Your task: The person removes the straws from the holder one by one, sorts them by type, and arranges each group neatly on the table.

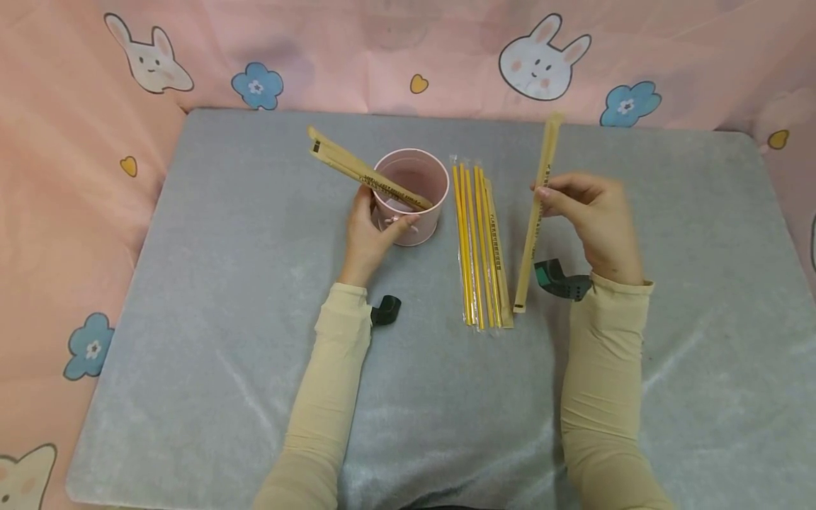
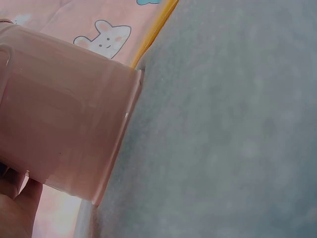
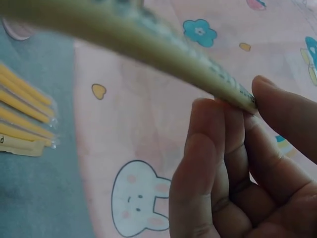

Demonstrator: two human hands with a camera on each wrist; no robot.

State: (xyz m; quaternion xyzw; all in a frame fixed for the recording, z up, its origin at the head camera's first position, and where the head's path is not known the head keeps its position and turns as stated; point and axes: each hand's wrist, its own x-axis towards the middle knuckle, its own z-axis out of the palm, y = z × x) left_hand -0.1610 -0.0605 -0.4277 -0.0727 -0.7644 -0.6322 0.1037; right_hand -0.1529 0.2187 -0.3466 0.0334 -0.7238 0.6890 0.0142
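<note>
My left hand (image 1: 368, 244) grips the near left side of a small pink metal bucket (image 1: 423, 228), which stands on the table. Brown paper-wrapped straws (image 1: 357, 168) lean in it, their upper ends sticking out to the left. Between thumb and fingertips, my right hand (image 1: 599, 223) pinches another paper-wrapped straw (image 1: 530, 244) near its middle, tilted and to the right of the row. That same straw (image 3: 163, 54) crosses the right wrist view, blurred at its near end. In the left wrist view the bucket's wall (image 2: 64, 109) fills the left side, and only some fingers show.
Several yellow straws in clear wrappers (image 1: 472, 248) lie side by side between the bucket and my right hand. At their right edge lies a brown paper-wrapped straw (image 1: 499, 269). A grey cloth covers the table (image 1: 223, 283); a pink rabbit-print curtain (image 1: 344, 42) hangs behind it.
</note>
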